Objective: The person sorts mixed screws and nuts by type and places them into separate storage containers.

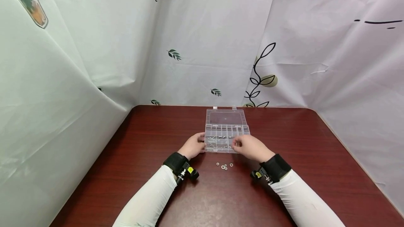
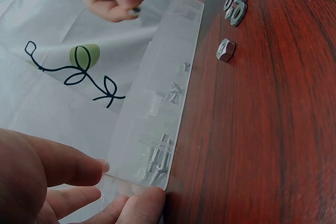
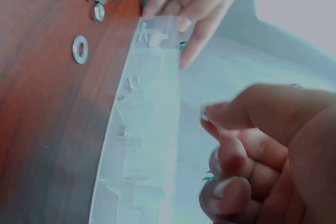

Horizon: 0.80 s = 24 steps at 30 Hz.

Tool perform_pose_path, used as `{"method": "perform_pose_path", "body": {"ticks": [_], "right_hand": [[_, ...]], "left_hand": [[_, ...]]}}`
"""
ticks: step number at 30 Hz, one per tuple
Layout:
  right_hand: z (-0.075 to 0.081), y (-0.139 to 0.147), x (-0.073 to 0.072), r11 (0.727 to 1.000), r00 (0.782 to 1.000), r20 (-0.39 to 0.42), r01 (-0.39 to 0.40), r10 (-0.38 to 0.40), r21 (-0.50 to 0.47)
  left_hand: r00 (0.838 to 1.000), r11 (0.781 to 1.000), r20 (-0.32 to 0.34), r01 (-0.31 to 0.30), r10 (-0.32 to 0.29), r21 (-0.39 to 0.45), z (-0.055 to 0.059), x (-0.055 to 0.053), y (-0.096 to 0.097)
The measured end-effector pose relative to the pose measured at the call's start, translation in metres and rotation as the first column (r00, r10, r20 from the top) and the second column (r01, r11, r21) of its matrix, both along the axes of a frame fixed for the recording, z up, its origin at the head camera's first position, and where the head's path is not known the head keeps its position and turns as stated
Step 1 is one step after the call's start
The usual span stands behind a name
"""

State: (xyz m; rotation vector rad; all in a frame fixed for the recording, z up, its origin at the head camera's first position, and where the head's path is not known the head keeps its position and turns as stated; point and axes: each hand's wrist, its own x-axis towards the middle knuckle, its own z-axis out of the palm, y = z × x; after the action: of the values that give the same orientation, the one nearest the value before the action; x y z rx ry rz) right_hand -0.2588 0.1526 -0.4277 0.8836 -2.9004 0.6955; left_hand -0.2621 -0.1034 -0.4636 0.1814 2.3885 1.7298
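Observation:
A clear plastic compartment box (image 1: 221, 151) lies on the table with its lid (image 1: 225, 117) swung open toward the back. My left hand (image 1: 193, 145) grips the box's left end, thumb at the lower corner and index finger at the upper edge in the left wrist view. Above the right part of the box, my right hand (image 1: 252, 148) pinches a small metal nut (image 3: 203, 113) between thumb and index finger. Metal screws (image 2: 160, 158) lie in the left compartments, with smaller hardware in others. In front of the box are loose nuts (image 2: 226, 50) and flat washers (image 3: 80, 50).
The box stands on a dark red wooden table (image 1: 164, 129), near its far edge. White curtains (image 1: 202, 38) with plant drawings hang behind and at both sides. Each wrist wears a black band (image 1: 176, 163) with a small camera.

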Motion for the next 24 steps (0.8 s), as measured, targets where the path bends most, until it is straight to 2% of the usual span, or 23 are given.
{"method": "perform_pose_path", "body": {"ticks": [6, 11, 18, 24], "right_hand": [[0.002, 0.002, -0.012, 0.987, 0.991, 0.051, 0.127, -0.123, -0.095], [-0.001, 0.005, -0.025, 0.972, 0.978, 0.07, 0.204, -0.196, -0.117], [-0.006, 0.006, -0.039, 0.953, 0.958, 0.134, 0.27, -0.252, -0.135], [-0.012, 0.003, -0.045, 0.95, 0.951, 0.132, 0.295, -0.281, -0.106]], "left_hand": [[1.0, 1.0, 0.01, -0.005, 0.005, 0.002, 0.001, 0.0, -0.001], [1.0, 1.0, 0.006, -0.001, 0.001, 0.004, 0.001, 0.0, -0.001], [1.0, 1.0, 0.009, -0.006, 0.007, -0.012, 0.002, 0.0, 0.0], [1.0, 1.0, 0.006, -0.002, 0.002, -0.013, 0.002, 0.001, -0.001]]}}
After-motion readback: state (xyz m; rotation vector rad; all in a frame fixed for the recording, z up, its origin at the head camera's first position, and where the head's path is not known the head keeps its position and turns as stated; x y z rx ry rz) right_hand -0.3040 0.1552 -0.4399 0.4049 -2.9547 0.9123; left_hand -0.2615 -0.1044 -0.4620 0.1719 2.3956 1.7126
